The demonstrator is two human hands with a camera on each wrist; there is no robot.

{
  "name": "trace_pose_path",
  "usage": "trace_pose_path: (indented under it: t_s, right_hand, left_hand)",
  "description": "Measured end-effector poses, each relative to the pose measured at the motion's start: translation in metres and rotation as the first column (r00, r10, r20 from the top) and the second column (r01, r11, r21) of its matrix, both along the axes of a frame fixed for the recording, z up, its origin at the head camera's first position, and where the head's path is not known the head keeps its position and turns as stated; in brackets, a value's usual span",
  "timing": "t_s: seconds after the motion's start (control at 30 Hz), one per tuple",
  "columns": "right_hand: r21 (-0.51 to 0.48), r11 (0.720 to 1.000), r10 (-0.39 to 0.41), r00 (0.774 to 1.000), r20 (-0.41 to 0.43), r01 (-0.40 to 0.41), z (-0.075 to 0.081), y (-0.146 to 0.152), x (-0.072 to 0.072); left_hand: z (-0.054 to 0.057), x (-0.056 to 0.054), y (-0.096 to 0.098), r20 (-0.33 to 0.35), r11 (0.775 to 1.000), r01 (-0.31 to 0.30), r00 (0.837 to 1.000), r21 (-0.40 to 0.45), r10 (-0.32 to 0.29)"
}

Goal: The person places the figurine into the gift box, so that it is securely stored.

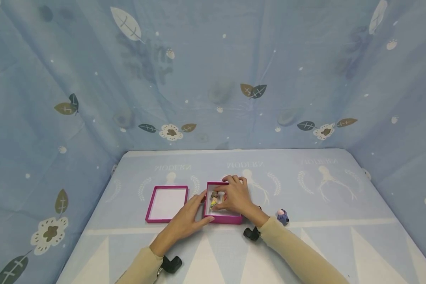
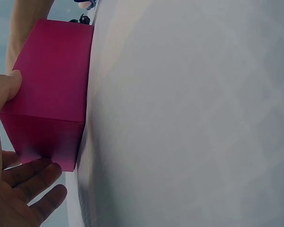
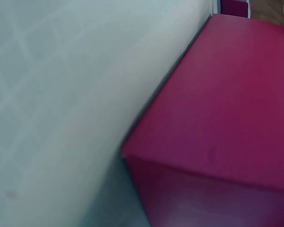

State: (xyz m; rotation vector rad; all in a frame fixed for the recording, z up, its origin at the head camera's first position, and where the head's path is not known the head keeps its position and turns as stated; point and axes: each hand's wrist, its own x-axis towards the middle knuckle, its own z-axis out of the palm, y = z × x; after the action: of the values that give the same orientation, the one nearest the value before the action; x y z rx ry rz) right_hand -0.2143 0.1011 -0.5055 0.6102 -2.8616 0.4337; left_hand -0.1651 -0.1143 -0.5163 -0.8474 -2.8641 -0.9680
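Note:
In the head view, a magenta box (image 1: 223, 219) with a white inside stands open-topped on the table. My left hand (image 1: 186, 221) holds its near left corner, thumb on the front wall and fingertips against the left wall. The left wrist view shows the same thumb (image 2: 12, 87) on the box (image 2: 57, 71). Inside the box, my right hand (image 1: 237, 195) pinches a small figurine (image 1: 213, 200) with yellow at its lower part, thumb and index finger at its two ends. A reddish item (image 1: 225, 197) lies partly hidden under that hand. The right wrist view shows mainly the box wall (image 3: 217, 104).
Left of the box lies its shallow magenta lid (image 1: 168, 203), white inside facing up. A small purple-blue figurine (image 1: 282, 217) sits to the right, beyond my right forearm. Patterned blue cloth (image 1: 213, 79) encloses the back and sides of the table.

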Motion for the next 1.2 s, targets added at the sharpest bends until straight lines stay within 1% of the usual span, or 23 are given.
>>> trace_pose_path:
  t_s: [0.13,0.4,0.73,1.1,1.2]
  right_hand:
    - [0.005,1.000,-0.005,1.000,-0.012,0.005,-0.0004,-0.0006,0.0002]
    - [0.007,1.000,-0.007,0.999,-0.039,0.007,-0.0016,-0.0004,-0.0002]
    - [-0.014,1.000,-0.001,1.000,-0.031,0.001,-0.0013,0.0002,0.0003]
    - [0.005,1.000,-0.005,0.999,-0.032,0.006,-0.0034,-0.0006,-0.0001]
    - [0.010,1.000,-0.008,1.000,-0.028,0.008,-0.0027,-0.0009,0.0000]
  left_hand:
    - [0.0006,-0.0003,-0.0001,0.004,1.000,0.001,1.000,0.000,-0.001]
    - [0.0003,-0.0008,-0.0002,-0.011,1.000,0.001,1.000,-0.012,-0.001]
    - [-0.0006,-0.0022,-0.0002,-0.019,1.000,0.011,1.000,0.004,-0.011]
    - [0.0002,-0.0019,0.0002,0.001,1.000,0.007,1.000,0.009,-0.007]
    - [-0.0001,-0.0020,0.0003,-0.003,1.000,0.006,1.000,0.009,-0.006]
